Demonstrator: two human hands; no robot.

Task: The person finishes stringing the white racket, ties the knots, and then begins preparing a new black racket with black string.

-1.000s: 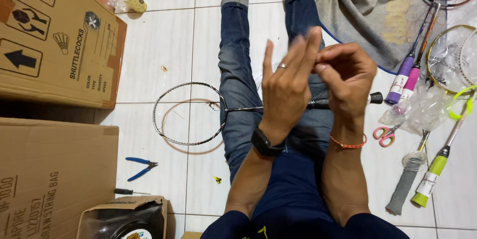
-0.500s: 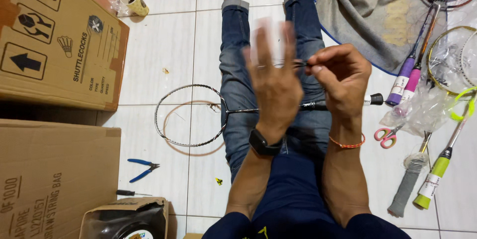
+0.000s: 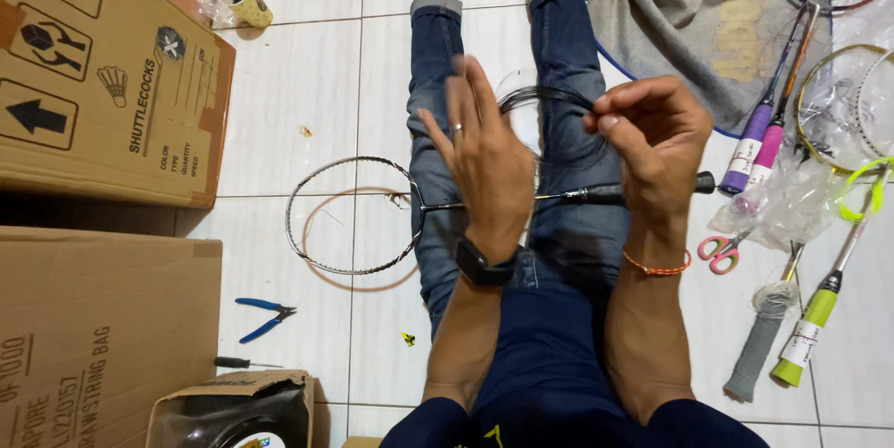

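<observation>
Black racket string (image 3: 545, 94) looped between hands: right hand (image 3: 652, 131) pinched it, left hand (image 3: 484, 155) spread open, empty. Slack coils could tangle, I judged.

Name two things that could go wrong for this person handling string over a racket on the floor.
The dark string, looped between the right hand and the open left hand, could kink or tangle. The unstrung racket lies loose across the legs and might slide off onto the tiles. The pliers could be knelt on.

Rackets (image 3: 792, 85) crowd right (left tiles (image 3: 307, 66) open).
</observation>
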